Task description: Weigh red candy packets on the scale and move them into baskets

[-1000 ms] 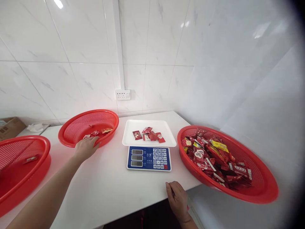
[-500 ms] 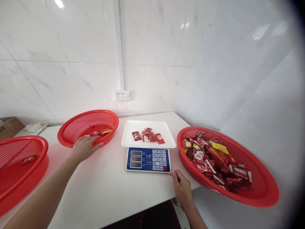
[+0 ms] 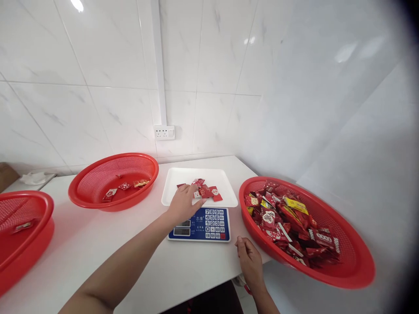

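My left hand reaches over the white weighing tray of a digital scale. Its thumb and fingers are apart around the small red candy packets, touching or just above them; the fingertips are partly hidden. Several packets lie in the middle of the tray, one partly under the hand. The hand and wrist cover part of the scale's display. My right hand rests by the table's front edge, right of the scale, fingers curled and with nothing visible in them.
On the right, a red basket full of red and yellow packets overhangs the table edge. A second red basket with a few packets stands left of the scale. Another red basket sits at far left. A wall socket is behind.
My left hand has moved right, out of the middle basket to the scale tray. A red packet now shows in that basket where the hand was. My right hand has stayed nearly still.
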Demonstrator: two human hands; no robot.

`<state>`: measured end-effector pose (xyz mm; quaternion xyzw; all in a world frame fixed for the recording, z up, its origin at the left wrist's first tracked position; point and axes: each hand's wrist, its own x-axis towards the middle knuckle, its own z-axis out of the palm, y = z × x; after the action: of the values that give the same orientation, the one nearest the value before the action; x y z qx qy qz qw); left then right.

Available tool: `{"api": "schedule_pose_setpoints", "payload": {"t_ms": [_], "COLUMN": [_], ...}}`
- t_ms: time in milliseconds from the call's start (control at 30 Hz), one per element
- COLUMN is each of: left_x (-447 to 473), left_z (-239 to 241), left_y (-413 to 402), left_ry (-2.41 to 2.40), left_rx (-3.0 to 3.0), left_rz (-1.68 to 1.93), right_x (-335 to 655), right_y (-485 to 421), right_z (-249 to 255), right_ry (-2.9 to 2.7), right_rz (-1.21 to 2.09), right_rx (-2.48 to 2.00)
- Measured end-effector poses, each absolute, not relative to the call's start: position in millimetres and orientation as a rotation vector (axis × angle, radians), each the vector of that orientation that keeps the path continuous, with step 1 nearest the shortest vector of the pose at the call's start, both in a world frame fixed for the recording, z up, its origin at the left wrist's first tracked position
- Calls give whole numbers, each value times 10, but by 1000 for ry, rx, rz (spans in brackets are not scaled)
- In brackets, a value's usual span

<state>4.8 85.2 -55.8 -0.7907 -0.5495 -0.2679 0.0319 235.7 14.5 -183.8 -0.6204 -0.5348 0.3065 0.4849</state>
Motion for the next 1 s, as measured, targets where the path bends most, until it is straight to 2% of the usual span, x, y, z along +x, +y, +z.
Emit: {"api": "schedule_pose_setpoints", "payload": {"t_ms": [433,1000], "left_x": [285,168], "left_z": [-588,-538], "left_y": [1066,1040], "left_ry": [-1843,-1898], "left_rx": [-2393,-2475], "left_rz": [-608,-588], "right_x": [2333,2308], "right_y": [127,120], "right_z": [-1765,-1733], "right_ry": [-1328,-1349], "right_rz": [727,704], "right_rx": [-1490,-1469]}}
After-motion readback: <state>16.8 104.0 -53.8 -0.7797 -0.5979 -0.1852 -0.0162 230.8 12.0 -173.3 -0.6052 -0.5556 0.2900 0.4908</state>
